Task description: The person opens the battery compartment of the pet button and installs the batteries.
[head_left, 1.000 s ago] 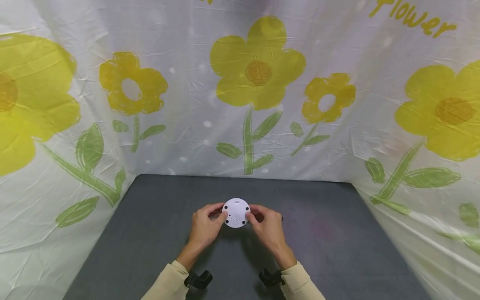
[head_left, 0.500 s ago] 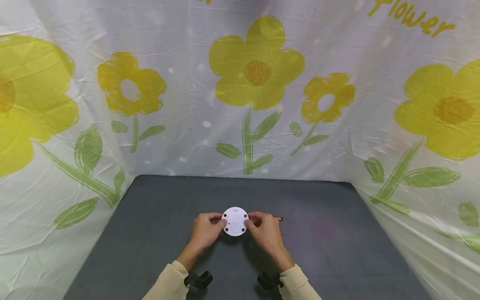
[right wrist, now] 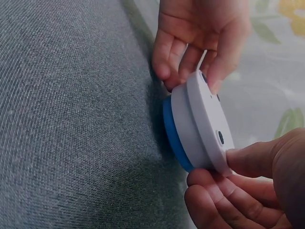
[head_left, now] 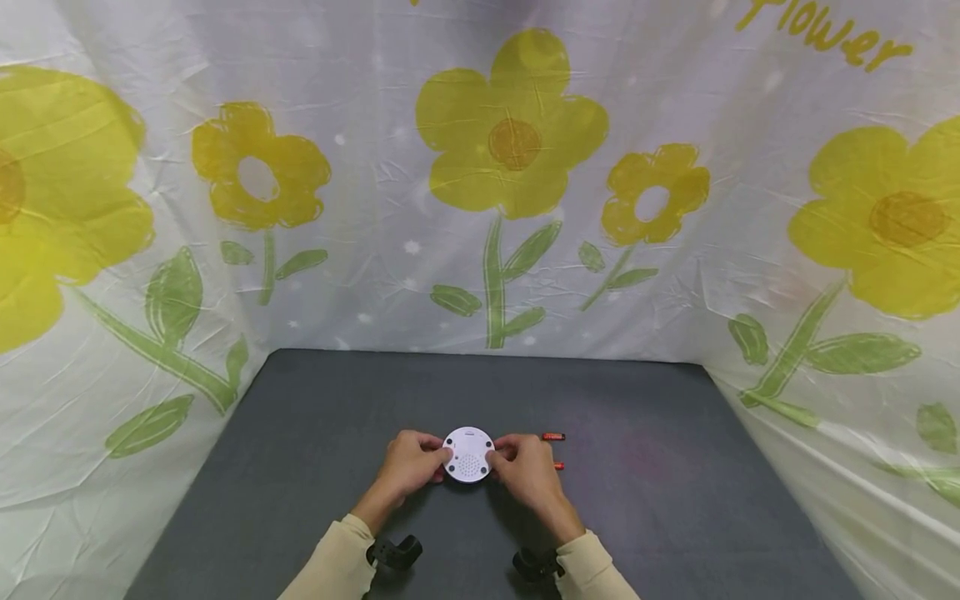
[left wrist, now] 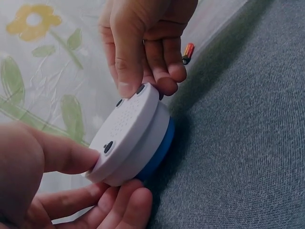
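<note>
A round white device (head_left: 468, 468) with small black feet and a patch of tiny holes faces up in the head view. Both wrist views show a blue band (right wrist: 177, 138) around its lower side, close over the dark cloth; whether it touches I cannot tell. My left hand (head_left: 411, 463) pinches its left edge, thumb on the white face and fingers beneath. On the opposite edge, my right hand (head_left: 528, 472) holds it the same way. Two orange-red batteries (head_left: 553, 437) lie just beyond and beside the right hand, one partly hidden by it.
Dark grey cloth covers the table (head_left: 337, 400). A white curtain (head_left: 375, 250) printed with yellow flowers hangs behind it and along both sides. Each wrist wears a black strap (head_left: 395, 552).
Both hands have brought the white device down and slightly toward me, its holed face still up. The batteries, mostly hidden before, have come into sight beside my right hand.
</note>
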A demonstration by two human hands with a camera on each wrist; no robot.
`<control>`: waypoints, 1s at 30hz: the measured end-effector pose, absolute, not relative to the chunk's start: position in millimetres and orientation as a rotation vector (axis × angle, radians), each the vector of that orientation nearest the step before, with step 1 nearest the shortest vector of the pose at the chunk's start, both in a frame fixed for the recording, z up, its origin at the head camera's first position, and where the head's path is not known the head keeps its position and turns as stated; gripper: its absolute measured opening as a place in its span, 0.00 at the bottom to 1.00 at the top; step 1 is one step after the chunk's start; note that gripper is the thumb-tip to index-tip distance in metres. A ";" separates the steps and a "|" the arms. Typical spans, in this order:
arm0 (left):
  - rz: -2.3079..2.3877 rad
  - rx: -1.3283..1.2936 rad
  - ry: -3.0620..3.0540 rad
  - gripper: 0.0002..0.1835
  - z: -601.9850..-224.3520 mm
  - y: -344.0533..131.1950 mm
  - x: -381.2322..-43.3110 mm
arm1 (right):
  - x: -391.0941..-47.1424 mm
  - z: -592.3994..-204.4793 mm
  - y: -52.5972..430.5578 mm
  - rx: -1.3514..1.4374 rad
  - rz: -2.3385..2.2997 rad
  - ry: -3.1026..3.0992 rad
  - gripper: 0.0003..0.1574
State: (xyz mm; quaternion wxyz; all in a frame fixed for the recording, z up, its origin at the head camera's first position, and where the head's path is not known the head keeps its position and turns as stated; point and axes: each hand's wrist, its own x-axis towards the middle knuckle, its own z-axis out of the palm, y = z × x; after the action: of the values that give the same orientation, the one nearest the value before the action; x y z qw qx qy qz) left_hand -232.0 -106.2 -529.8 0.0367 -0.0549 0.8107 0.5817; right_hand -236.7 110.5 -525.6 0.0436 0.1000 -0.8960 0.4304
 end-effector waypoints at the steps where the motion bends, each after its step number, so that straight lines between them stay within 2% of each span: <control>1: 1.785 -0.169 2.482 0.13 -530.3 -106.9 -232.8 | -236.9 -525.7 110.3 0.306 1.310 -2.740 0.11; 12: 1.794 -0.195 2.426 0.15 -532.3 -110.1 -232.8 | -238.6 -527.0 109.7 0.272 1.320 -2.758 0.12; 19: 1.797 -0.247 2.417 0.14 -533.0 -108.3 -232.6 | -239.0 -524.2 107.2 0.317 1.126 -2.740 0.12; 24: 1.812 -0.266 2.417 0.14 -533.5 -108.2 -234.0 | -243.2 -513.2 100.2 0.467 0.951 -2.670 0.16; 30: 1.849 -0.254 2.409 0.13 -534.7 -108.5 -232.7 | -248.1 -505.4 89.0 0.726 0.751 -2.668 0.17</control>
State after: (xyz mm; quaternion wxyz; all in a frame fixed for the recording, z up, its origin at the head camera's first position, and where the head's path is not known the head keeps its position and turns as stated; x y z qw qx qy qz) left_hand -232.7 -108.5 -534.7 0.0472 -0.0833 0.7895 0.6062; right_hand -248.1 89.0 -505.4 0.1378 0.2511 -0.9223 0.2596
